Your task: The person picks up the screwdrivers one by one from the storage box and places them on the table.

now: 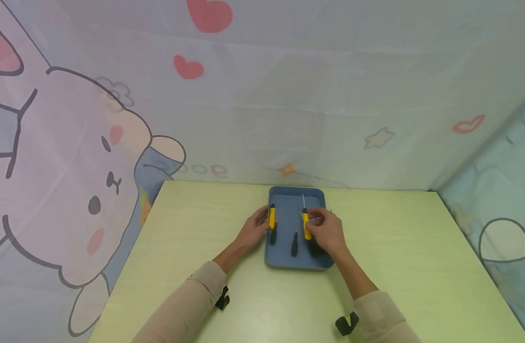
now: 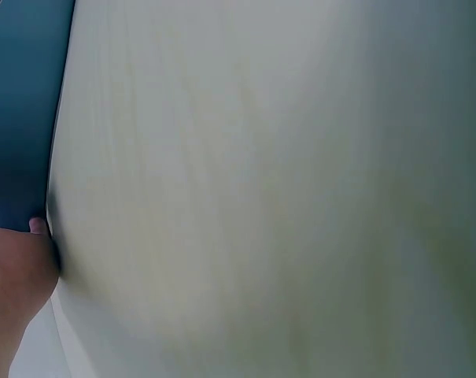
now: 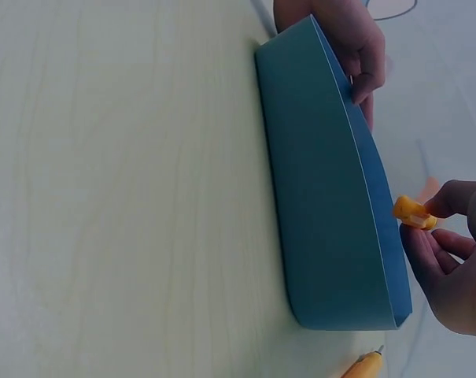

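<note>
A blue tray (image 1: 288, 262) stands on the table with several screwdrivers in it. At its left wall, my left hand (image 1: 254, 227) grips the side, the thumb over the rim. Close by that thumb, a yellow-handled screwdriver (image 1: 272, 217) lies along the left wall, with a black-handled screwdriver (image 1: 273, 235) beside it. A second black screwdriver (image 1: 294, 245) lies near the middle. Over the tray's right half, my right hand (image 1: 328, 229) pinches a yellow screwdriver (image 1: 306, 224) by its handle, shaft toward the far end. Dark handles (image 1: 315, 247) are partly hidden under this hand.
In the right wrist view, another orange-yellow handle (image 3: 365, 365) lies outside the tray's wall. The pale green table (image 1: 416, 267) meets a printed cloth backdrop (image 1: 283, 119) just behind the tray. Black wrist devices (image 1: 347, 324) hang by the sleeves.
</note>
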Demonstrator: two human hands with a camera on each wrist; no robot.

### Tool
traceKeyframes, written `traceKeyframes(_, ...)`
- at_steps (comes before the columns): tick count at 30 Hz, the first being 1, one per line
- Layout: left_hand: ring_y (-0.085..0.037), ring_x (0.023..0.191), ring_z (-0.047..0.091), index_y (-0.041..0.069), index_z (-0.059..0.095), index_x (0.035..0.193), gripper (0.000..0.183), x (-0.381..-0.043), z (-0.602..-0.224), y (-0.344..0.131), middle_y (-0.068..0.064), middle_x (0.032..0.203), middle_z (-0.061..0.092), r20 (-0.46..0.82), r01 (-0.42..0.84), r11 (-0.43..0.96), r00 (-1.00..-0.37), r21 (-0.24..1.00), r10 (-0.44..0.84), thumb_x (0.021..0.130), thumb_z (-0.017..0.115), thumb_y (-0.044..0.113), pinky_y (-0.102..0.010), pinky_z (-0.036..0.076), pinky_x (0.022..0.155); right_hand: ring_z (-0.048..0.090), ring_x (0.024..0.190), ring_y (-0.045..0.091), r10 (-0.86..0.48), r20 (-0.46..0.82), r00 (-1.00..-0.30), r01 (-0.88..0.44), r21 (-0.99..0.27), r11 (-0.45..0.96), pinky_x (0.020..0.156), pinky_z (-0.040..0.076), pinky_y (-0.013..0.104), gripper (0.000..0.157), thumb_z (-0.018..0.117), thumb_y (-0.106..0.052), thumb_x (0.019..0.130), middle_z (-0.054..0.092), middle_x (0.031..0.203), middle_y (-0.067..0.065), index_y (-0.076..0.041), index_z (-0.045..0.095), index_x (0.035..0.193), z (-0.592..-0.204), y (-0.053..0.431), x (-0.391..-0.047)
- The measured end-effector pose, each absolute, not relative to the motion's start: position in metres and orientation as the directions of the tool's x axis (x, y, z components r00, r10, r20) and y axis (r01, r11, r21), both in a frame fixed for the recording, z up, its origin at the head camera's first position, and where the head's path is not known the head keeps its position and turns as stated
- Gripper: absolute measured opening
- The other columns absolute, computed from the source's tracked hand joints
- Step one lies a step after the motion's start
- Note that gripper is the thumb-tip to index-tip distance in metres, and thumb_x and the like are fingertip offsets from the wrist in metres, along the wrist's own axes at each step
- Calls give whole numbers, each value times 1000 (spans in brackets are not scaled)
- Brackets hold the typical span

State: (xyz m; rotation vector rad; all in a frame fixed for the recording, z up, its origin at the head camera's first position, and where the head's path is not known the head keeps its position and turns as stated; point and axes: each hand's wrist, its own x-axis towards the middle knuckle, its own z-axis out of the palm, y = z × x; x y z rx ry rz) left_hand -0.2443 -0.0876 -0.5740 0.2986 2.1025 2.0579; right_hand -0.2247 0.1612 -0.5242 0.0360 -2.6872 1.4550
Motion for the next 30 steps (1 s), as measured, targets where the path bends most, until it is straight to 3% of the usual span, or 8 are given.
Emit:
traceKeyframes(10,-35,157,31,-3,30,164,70,-245,-574,-88,-21,170,32,8,18,36,-964,999,266,99,57,-1,-47,29,127,74,97,32,45,55,-997,-22,-839,544,81,65,40,38,73,-7,88,75,116,18,1,71,126,-522,172,-220)
traceKeyframes(22,-35,157,31,-3,30,164,70,-244,-574,-88,-21,169,33,14,24,38,-966,999,258,99,57,-3,-47,30,127,73,99,32,58,55,-997,-15,-843,538,81,64,38,38,72,-6,90,74,118,18,1,71,127,-523,188,-219)
traceKeyframes(30,-36,157,31,-4,30,164,70,-245,-576,-87,-22,169,33,13,22,31,-965,999,261,99,57,-2,-48,29,127,72,96,31,65,52,-997,-9,-848,531,76,62,29,36,71,-7,91,73,117,20,1,71,127,-524,194,-217)
